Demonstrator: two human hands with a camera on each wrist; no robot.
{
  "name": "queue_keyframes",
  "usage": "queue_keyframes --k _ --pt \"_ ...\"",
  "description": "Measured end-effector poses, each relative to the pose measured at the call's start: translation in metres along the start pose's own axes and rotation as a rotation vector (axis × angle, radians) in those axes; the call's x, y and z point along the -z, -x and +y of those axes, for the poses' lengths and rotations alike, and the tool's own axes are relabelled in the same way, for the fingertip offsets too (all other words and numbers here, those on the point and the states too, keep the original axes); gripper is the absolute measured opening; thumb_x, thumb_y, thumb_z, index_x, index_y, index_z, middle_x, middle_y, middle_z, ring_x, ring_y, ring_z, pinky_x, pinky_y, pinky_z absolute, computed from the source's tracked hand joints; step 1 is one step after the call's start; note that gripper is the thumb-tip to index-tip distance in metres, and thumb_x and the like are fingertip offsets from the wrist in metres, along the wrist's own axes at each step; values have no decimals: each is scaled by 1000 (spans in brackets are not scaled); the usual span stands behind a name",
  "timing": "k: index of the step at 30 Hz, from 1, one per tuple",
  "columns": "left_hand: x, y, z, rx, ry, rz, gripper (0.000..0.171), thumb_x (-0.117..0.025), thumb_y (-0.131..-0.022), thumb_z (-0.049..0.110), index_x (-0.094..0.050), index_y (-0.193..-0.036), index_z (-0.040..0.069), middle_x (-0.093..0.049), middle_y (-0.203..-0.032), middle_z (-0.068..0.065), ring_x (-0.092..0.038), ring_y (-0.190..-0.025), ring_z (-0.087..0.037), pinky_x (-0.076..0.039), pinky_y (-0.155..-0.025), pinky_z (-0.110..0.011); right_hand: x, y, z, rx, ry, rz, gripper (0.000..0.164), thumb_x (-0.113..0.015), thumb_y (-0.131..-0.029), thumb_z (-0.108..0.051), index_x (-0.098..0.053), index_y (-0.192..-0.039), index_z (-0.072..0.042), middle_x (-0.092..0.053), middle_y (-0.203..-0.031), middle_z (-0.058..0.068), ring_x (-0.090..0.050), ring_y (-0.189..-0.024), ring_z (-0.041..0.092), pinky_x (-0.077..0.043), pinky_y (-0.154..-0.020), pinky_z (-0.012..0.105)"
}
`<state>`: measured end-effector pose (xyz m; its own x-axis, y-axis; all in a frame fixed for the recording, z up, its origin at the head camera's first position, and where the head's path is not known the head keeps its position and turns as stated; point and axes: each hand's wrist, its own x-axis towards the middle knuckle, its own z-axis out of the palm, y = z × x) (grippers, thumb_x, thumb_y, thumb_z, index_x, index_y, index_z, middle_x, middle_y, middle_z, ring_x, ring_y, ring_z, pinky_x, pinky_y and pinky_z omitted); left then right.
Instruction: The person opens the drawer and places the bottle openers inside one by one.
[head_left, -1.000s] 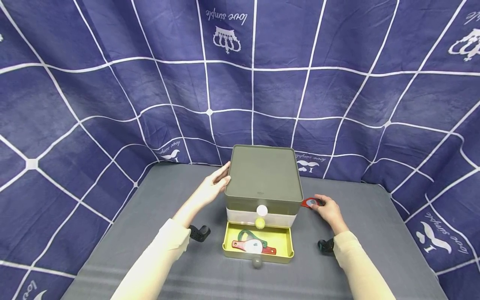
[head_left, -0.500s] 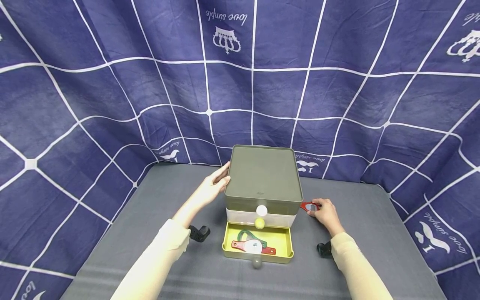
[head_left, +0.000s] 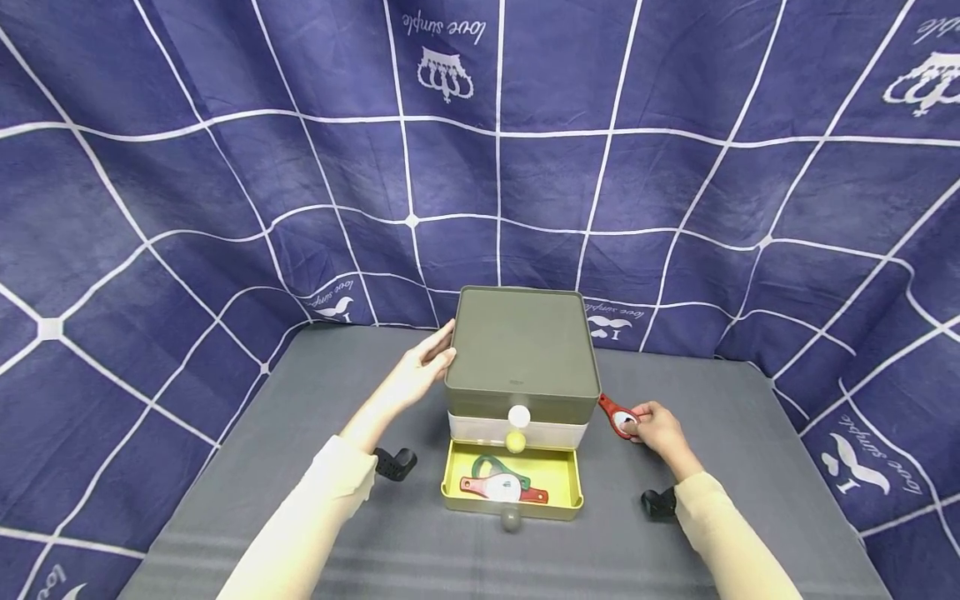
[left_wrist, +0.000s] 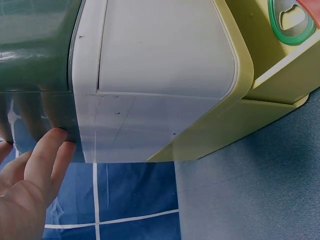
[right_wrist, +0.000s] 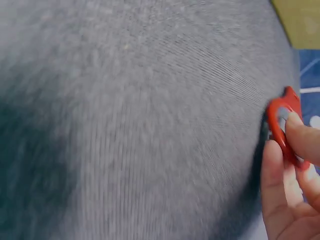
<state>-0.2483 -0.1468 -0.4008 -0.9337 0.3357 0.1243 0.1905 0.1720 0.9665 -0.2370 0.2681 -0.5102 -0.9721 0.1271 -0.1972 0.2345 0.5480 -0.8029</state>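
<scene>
A small drawer chest (head_left: 525,342) with a dark green top, a white middle tier and a yellow bottom tier stands on the grey cloth. My left hand (head_left: 408,375) rests its straight fingers against the chest's left side, on the green tier in the left wrist view. To the right of the chest, my right hand (head_left: 662,435) pinches a red bottle opener (right_wrist: 273,117) between thumb and fingers, its narrow end pointing toward the chest. The yellow bottom drawer (head_left: 558,475) is pulled out. In it, a red opener (head_left: 534,494) lies across a green bottle opener (left_wrist: 275,20).
Round knobs, one white (head_left: 519,416) and one yellow (head_left: 515,442), stick out from the upper drawers, and a grey knob (head_left: 511,519) from the bottom one. Behind the grey tabletop (head_left: 315,550) hangs a blue curtain (head_left: 547,192). Each wrist wears a black camera (head_left: 396,463).
My right hand has taken hold of the red bottle opener and turned it, so its narrow end now points up and left. The left hand stays against the chest; the head view shifts slightly.
</scene>
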Motion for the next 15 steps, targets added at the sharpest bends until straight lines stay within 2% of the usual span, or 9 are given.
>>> queue_keyframes --k 2,7,11,15 --pt "1 0 0 6 -4 0 55 -45 -105 12 -24 -157 7 -29 -156 -25 -40 -139 -40 -43 -109 -49 5 5 -1 -6 -93 -43 29 -70 -84 5 -52 -103 18 -65 -76 6 -61 -59 3 -58 -55 17" --pt "2 0 1 14 2 4 55 -45 -106 13 -24 -157 8 -28 -157 -25 -40 -139 -40 -43 -109 -49 22 18 2 -7 -246 -168 28 -68 -88 3 -53 -106 19 -67 -77 -3 -64 -67 3 -60 -64 19" --pt "2 0 1 8 9 -2 55 -44 -106 12 -24 -157 8 -27 -157 -25 -39 -139 -40 -43 -110 -49 37 31 4 5 -285 -261 34 -67 -90 0 -52 -112 21 -67 -82 -3 -65 -72 3 -61 -69 20" --pt "2 -1 1 6 7 -10 56 -44 -106 13 -23 -157 8 -27 -157 -24 -39 -140 -40 -42 -110 -48 48 48 2 25 -250 -359 41 -67 -91 -3 -50 -117 24 -68 -87 -2 -66 -76 2 -62 -72 22"
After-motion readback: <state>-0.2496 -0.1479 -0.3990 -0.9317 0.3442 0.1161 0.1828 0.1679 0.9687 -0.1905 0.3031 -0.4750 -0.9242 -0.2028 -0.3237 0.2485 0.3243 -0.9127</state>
